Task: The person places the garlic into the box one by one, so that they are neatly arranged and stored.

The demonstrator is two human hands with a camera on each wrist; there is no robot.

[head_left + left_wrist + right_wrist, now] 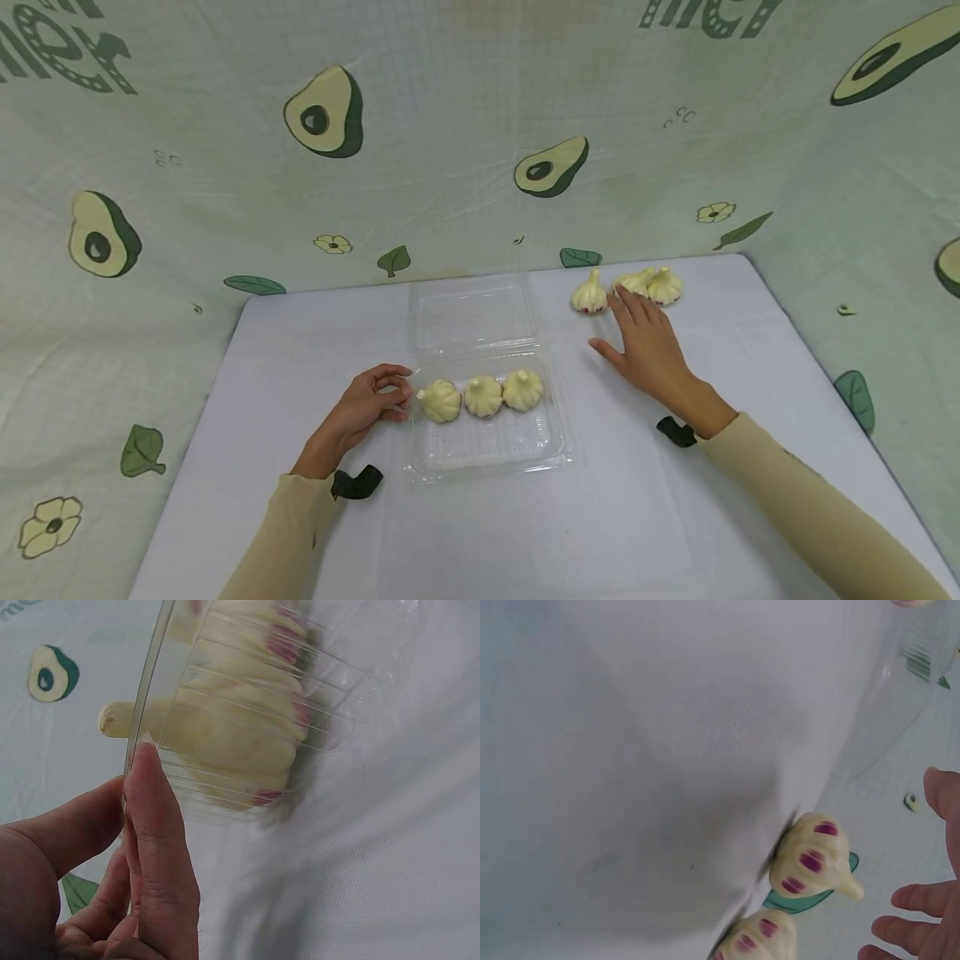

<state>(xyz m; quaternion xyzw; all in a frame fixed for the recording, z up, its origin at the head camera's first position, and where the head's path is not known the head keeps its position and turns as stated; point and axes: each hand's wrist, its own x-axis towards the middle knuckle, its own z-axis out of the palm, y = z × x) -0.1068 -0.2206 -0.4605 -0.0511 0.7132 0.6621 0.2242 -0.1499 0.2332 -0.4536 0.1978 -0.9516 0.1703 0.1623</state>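
My left hand pinches the left rim of a clear plastic clamshell container, thumb on one side and index finger on the other in the left wrist view. Three garlic bulbs stand in a row inside it: a left one, a middle one and a right one. At the back right, my right hand hovers with fingers spread and holds nothing. Its fingertips are close to a garlic bulb and overlap a second bulb; a third bulb sits beside that one. Purple patches mark the bulbs.
The container's clear lid lies folded back towards the rear edge of the white-covered table. An avocado-printed cloth rises behind and at both sides. Black curved pieces stick out at both wrists.
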